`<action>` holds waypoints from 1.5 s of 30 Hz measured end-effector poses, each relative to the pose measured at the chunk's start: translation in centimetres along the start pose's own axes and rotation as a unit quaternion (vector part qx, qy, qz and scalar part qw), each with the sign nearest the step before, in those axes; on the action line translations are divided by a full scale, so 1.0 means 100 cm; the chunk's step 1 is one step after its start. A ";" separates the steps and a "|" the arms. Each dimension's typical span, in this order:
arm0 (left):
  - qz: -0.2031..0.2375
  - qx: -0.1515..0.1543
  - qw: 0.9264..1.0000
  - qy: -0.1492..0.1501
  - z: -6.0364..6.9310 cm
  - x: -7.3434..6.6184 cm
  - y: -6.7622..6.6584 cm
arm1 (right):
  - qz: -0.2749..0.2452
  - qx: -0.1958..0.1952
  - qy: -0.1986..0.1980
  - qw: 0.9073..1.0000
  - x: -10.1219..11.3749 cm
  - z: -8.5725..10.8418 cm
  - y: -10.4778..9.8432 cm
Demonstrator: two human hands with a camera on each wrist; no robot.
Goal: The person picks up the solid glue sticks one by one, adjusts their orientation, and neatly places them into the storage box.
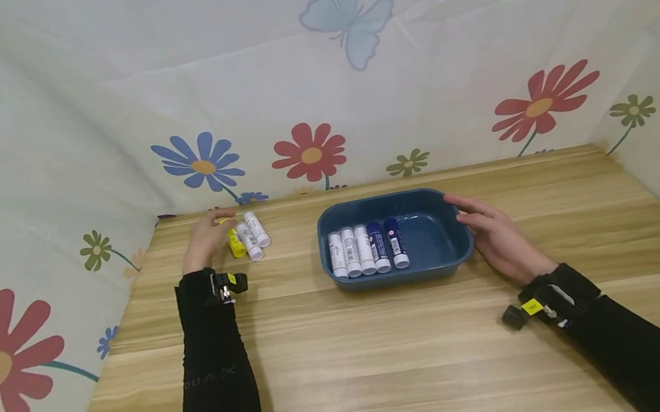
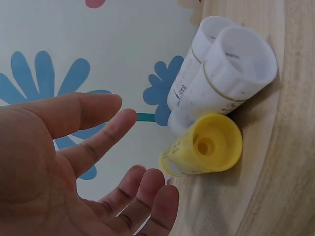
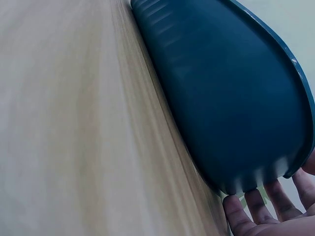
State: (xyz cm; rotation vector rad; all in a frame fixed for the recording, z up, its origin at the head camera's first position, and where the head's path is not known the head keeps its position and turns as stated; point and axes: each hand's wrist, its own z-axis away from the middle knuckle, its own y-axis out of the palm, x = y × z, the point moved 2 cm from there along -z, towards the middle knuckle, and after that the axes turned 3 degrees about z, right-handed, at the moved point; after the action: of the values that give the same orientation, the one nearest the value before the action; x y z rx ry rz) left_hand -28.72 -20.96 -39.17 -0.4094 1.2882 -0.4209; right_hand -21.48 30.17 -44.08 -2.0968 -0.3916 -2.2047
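Black sleeves stretch in front of the blue bin; left of it, the left hand spreads fingers beside a yellow tube, contact unclear; the right hand, fingers apart, touches the bin's right end.

The right hand touches the end of a blue bin with its fingertips. The bin's side stretches away from the hand, beside the wooden counter.
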 end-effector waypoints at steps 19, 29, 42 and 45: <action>-0.037 -0.012 0.998 -0.044 -0.003 0.007 0.003 | 0.010 -0.004 0.005 1.000 0.000 0.000 0.000; -0.047 -0.004 0.997 -0.061 -0.008 0.014 0.007 | 0.019 -0.007 0.011 1.000 0.001 0.001 -0.001; -0.034 -0.010 0.997 -0.063 -0.010 0.017 0.014 | 0.018 -0.006 0.009 1.000 0.001 0.001 -0.002; -0.034 -0.013 0.997 -0.062 -0.010 0.017 0.014 | 0.019 -0.005 0.009 1.000 0.001 0.000 -0.001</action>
State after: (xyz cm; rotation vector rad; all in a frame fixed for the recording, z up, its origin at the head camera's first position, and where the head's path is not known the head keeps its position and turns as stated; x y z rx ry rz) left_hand -29.19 -20.65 -41.52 -0.4952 1.1629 -0.4307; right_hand -21.48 30.32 -44.04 -2.0694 -0.3377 -2.2091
